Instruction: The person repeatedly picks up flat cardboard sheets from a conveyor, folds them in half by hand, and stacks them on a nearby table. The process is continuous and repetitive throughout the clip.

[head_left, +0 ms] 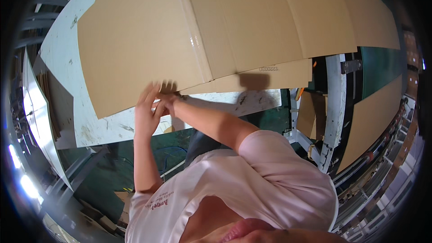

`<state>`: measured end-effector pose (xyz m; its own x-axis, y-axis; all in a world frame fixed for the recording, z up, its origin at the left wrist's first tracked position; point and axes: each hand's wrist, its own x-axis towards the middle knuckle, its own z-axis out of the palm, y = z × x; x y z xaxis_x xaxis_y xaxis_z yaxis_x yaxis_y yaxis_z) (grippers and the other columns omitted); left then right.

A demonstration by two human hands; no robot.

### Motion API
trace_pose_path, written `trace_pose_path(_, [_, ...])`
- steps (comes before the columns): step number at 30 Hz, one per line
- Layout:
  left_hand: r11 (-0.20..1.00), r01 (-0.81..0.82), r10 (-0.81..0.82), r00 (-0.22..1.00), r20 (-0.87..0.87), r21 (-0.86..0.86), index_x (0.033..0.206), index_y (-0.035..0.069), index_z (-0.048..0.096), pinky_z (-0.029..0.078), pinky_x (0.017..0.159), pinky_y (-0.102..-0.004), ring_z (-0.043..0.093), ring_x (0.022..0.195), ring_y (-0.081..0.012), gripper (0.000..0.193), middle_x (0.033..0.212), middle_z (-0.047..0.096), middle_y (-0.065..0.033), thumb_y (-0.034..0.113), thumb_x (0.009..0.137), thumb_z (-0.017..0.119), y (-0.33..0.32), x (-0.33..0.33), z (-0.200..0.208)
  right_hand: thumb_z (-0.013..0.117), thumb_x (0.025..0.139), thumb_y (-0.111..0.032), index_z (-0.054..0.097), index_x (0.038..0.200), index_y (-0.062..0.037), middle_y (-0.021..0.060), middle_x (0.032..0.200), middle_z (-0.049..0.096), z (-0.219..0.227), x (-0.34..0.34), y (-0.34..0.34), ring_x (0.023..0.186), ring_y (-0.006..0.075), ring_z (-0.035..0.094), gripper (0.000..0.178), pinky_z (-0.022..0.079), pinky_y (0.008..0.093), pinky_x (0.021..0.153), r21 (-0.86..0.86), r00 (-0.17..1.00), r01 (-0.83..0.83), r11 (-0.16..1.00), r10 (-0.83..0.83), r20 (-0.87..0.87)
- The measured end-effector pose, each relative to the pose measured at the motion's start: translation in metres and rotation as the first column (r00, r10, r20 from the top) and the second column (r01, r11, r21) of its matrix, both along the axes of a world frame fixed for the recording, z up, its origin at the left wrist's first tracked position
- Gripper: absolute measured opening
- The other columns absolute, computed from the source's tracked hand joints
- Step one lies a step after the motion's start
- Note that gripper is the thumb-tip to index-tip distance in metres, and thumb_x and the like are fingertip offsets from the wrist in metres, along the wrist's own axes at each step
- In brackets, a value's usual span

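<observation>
A large brown cardboard sheet (pixel 135 40) lies flat in front of me, with a strip of clear tape (pixel 193 36) running along a seam. My left hand (pixel 146 105) is at the sheet's near edge, its fingers stretched out and slightly blurred. Just to its right, my right hand (pixel 168 102) meets the same edge; the left hand partly covers its fingers, so their grip is hidden. Beneath the sheet's near right part, a second cardboard piece (pixel 288 74) sticks out.
A scuffed white tabletop (pixel 121 128) carries the cardboard. Right of it stands a grey metal frame (pixel 335 103), with another cardboard sheet (pixel 373 117) beyond. Below the frame's left side is an open cardboard box (pixel 312 114). A white panel (pixel 38 108) rises at the left.
</observation>
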<state>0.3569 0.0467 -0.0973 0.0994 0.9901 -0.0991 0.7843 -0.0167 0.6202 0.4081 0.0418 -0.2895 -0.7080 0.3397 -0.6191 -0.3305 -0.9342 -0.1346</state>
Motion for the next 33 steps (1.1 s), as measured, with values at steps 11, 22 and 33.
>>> trace_pose_path(11, [0.966, 0.26, -0.238, 0.879, -0.413, -0.003, 0.129, -0.006, 0.049, 0.034, 0.111, -0.0441, 0.037, 0.136, -0.0349, 0.083, 0.144, 0.042, -0.0207, 0.024, 0.058, 0.079, 0.053, 0.07, -0.082, 0.062, 0.092, -0.025, 0.059, 0.087, -0.005, 0.0046, 0.08, 0.062, 0.084, 0.412, 0.055, 0.064, 0.0124, 0.057, 0.021, 0.047, 0.0267, 0.06, 0.726, 0.426, 0.212, 0.654, -0.731, 0.534])
trace_pose_path(22, [0.924, 0.356, -0.265, 0.859, -0.438, 0.139, 0.124, -0.008, 0.051, 0.032, 0.109, -0.0479, 0.038, 0.133, -0.0374, 0.072, 0.14, 0.044, -0.0233, 0.028, 0.064, 0.065, 0.052, 0.062, -0.087, 0.069, 0.084, 0.0, 0.056, 0.12, 0.0026, 0.0129, 0.12, 0.06, 0.077, 0.637, 0.117, 0.101, 0.0287, 0.061, 0.039, 0.055, 0.0395, 0.086, 0.815, -0.151, 0.489, 0.311, -0.89, 0.43])
trace_pose_path(33, [0.885, 0.388, -0.304, 0.9, -0.312, 0.256, 0.129, -0.003, 0.05, 0.029, 0.108, -0.0484, 0.038, 0.135, -0.0343, 0.076, 0.143, 0.044, -0.0183, 0.045, 0.072, 0.068, 0.027, 0.051, -0.108, 0.068, 0.082, -0.007, 0.064, 0.109, 0.0033, 0.0163, 0.114, 0.066, 0.188, 0.443, -0.005, 0.096, 0.0245, 0.065, 0.029, 0.053, 0.0353, 0.08, 0.603, -0.159, -0.6, 0.526, -0.817, 0.554])
